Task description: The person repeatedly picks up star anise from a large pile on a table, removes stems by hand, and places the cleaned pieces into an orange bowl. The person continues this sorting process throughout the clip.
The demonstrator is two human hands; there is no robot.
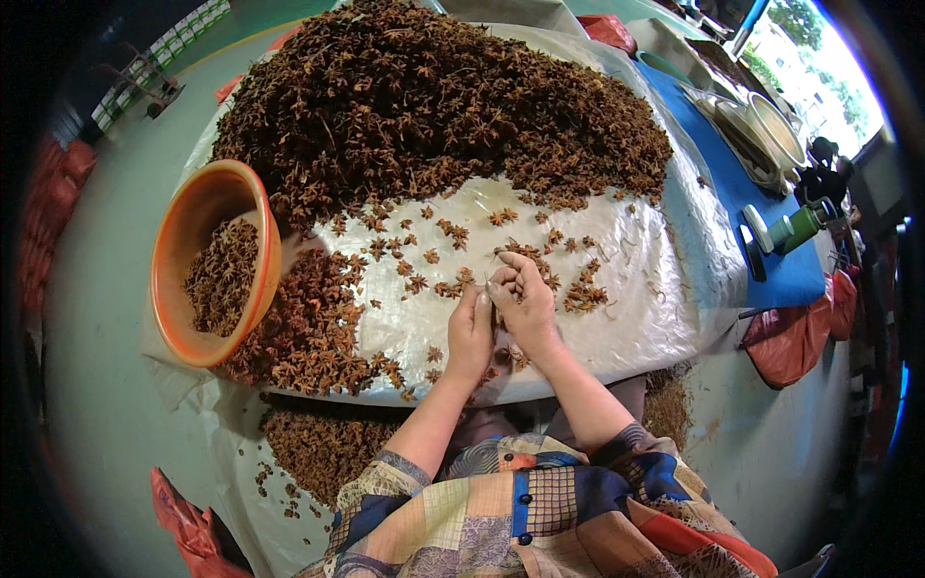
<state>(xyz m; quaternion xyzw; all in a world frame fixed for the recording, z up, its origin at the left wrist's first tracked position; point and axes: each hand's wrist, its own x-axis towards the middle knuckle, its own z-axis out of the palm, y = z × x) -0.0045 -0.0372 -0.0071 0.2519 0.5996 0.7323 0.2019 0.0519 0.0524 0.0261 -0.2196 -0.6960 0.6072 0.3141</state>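
Note:
My left hand (pixel 471 331) and my right hand (pixel 524 300) meet over the near part of a table covered with plastic sheeting (pixel 462 206). Their fingertips touch, with thumbs and forefingers pinched together around something thin and small; what it is cannot be made out. Loose star anise (pixel 454 235) lies scattered beyond and beside the hands, and a few pieces are under the wrists. A large heap of star anise (pixel 433 108) covers the far side. A smaller, redder heap (pixel 303 325) spreads at the left, against a tilted orange plastic basin (pixel 271 278) that holds more star anise (pixel 224 278).
Another brown heap (pixel 325 441) lies below the table's near edge on sheeting. Red plastic sacks (pixel 791 339) hang at the right, beside a blue surface (pixel 773 278) bearing a green bottle-like object (pixel 802 225). A hand truck (pixel 148 79) stands at the upper left.

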